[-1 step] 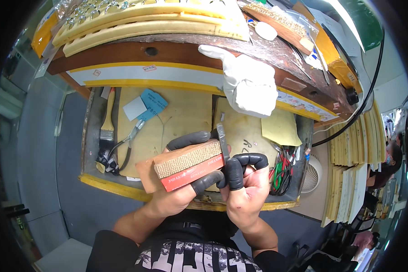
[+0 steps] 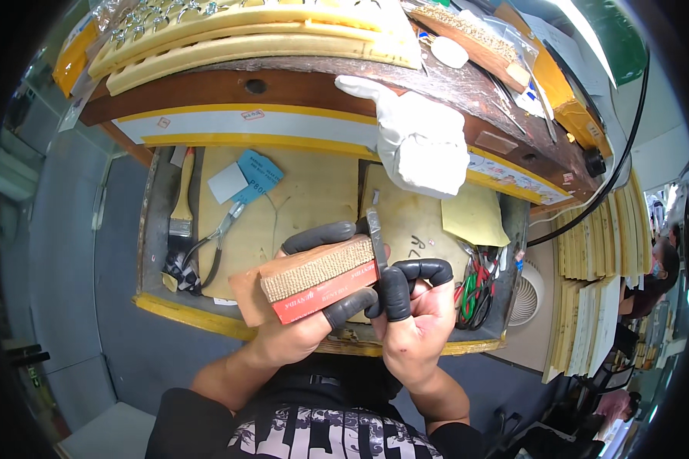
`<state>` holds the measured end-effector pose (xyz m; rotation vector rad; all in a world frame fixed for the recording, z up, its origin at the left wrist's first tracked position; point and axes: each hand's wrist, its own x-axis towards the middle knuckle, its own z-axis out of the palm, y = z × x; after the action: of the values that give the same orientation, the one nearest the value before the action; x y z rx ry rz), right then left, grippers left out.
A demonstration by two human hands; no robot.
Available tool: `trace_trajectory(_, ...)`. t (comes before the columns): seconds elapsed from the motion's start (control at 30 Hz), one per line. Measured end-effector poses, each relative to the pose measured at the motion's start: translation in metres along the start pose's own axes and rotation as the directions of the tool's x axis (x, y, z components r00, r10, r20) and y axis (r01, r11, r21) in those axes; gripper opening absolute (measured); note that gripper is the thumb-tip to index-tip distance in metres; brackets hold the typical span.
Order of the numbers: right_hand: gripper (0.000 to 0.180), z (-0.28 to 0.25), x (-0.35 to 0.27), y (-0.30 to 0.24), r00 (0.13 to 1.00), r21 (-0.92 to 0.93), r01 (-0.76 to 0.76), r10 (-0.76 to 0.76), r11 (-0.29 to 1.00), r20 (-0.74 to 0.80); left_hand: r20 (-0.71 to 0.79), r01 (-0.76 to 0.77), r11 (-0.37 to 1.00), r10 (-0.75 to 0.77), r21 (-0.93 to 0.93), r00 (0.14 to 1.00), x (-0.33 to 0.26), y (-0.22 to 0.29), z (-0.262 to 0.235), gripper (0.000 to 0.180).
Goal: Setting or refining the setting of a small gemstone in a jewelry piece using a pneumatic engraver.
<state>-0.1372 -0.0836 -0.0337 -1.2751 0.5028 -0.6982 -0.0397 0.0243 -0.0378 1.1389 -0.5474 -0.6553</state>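
Observation:
My left hand [image 2: 302, 325], with black covers on its fingers, is closed around a wooden-backed brush [image 2: 318, 275]. Its dense tan bristles face up, and a red printed strip runs along the near side. At the brush's right end a flat dark-grey metal bar [image 2: 375, 241], like a file, stands up and slants slightly. My right hand [image 2: 413, 314] is closed at the bar's lower end, its black-covered thumb and forefinger bent. The fingers hide that lower end. Both hands are above the front part of an open drawer [image 2: 237, 330].
A white glove [image 2: 425, 145] covers something jutting from the bench edge [image 2: 298, 88]. Rings stand in yellow foam trays [image 2: 260, 47]. The drawer holds a paintbrush [image 2: 184, 195], blue sandpaper [image 2: 262, 174], yellow paper [image 2: 475, 218] and coloured-handled tools [image 2: 476, 291]. A black cable [image 2: 628, 145] hangs right.

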Motion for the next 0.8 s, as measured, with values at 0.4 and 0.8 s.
trace_trajectory(0.4, 0.015, 0.0, 0.002, -0.002, 0.999, 0.014, -0.031, 0.031, 0.999, 0.026, -0.025, -0.015, 0.989, 0.019, 0.146, 0.999, -0.004, -0.006, -0.005, 0.04)
trace_trajectory(0.8, 0.021, -0.063, 0.024, -0.027, 0.944, -0.19, 0.008, 0.055, 0.982, 0.325, 0.206, 0.233, 0.819, -0.144, -0.525, 0.968, 0.008, 0.001, -0.027, 0.061)
